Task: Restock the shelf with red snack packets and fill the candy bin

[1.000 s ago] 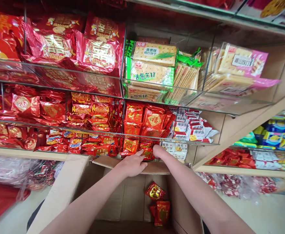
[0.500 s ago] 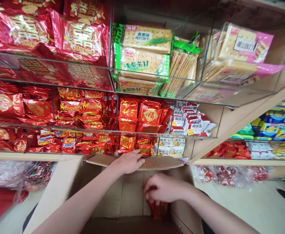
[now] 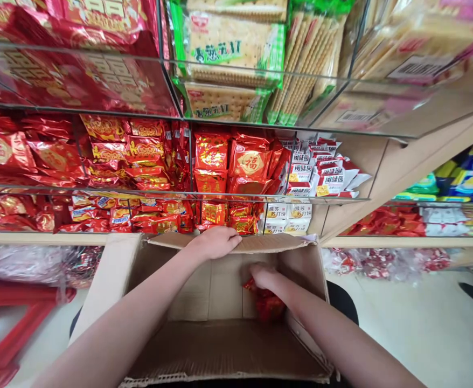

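Note:
An open cardboard box [image 3: 228,350] stands in front of me, below the shelves. My left hand [image 3: 216,242] is closed over its far flap [image 3: 269,245], thumb on the near side, just below the lowest shelf row; some of its fingers are hidden. Inside the box at the right, my right hand [image 3: 263,276] reaches down with its fingers closed on a red snack packet [image 3: 249,284]. More shiny red wrapping [image 3: 269,306] lies under that hand, by the box's right wall; my wrist hides part of it.
Clear-fronted shelves hold red packets [image 3: 250,161], white packets [image 3: 329,180] and green-edged cracker packs [image 3: 232,46]. A slanting wooden panel [image 3: 434,151] borders them at right. A red plastic stool [image 3: 22,323] stands at lower left. Bagged goods [image 3: 382,261] lie beneath the shelves.
The view has tipped down and closer, showing more of the box. My right hand has gone deeper into the box onto the red packet. My left hand stays at the far flap.

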### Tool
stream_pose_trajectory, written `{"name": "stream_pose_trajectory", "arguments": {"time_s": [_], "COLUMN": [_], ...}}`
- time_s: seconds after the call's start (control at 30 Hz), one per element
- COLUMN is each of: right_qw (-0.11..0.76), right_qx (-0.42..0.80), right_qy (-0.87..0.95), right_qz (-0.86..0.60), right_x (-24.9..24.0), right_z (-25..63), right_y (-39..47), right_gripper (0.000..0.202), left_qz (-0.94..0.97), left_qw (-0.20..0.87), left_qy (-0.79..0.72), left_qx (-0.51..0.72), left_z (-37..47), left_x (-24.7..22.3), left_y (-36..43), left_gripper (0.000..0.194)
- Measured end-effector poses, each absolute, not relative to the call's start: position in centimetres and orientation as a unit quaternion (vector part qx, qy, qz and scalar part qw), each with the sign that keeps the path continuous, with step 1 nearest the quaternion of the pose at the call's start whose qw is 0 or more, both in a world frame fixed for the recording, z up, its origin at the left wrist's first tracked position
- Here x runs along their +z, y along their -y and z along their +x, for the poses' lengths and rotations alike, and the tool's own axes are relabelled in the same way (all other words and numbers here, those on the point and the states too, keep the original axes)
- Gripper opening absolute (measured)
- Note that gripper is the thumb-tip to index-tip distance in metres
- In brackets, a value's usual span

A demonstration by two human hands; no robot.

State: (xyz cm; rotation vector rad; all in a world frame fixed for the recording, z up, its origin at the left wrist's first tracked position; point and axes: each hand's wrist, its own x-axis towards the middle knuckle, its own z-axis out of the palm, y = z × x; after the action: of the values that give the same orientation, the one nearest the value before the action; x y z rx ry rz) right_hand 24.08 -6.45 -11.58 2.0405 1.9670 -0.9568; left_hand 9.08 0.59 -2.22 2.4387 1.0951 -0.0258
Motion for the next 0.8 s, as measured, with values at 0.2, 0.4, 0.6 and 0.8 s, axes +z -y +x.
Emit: {"name": "stream_pose_trajectory", "arguments": {"time_s": [0.2,0.4,0.6,0.8], "right_qw": [-0.045,-0.302,-0.353,-0.377], "right_qx": [-0.337,-0.61,-0.632,-0.626], "right_qy": [-0.703,-0.507,-0.459,-0.453], "right_qz": [0.624,0.529,0.515,0.511], "right_x": [-9.0,-6.7,-5.2,-4.9], "right_z": [25.6,25.8,25.0,25.1], "right_y": [7.9,10.4,12.0,12.9], "right_gripper": [0.018,0.032,0.031,0.027], "left_qz": [0.887,0.884,0.888,0.893], "left_qw": [0.234,0.229,0.217,0.215], "left_qy": [-0.399,-0.407,-0.406,-0.395], "left_qx": [-0.003,0.005,0.003,0.0], "left_z": [9.2,9.1,9.0,8.8], "left_x": [-2.3,-2.5,-2.4,-2.7], "left_y": [-0.8,-0.8,-0.7,-0.7], "left_gripper": [0.04,0.039,0.04,0.043]}}
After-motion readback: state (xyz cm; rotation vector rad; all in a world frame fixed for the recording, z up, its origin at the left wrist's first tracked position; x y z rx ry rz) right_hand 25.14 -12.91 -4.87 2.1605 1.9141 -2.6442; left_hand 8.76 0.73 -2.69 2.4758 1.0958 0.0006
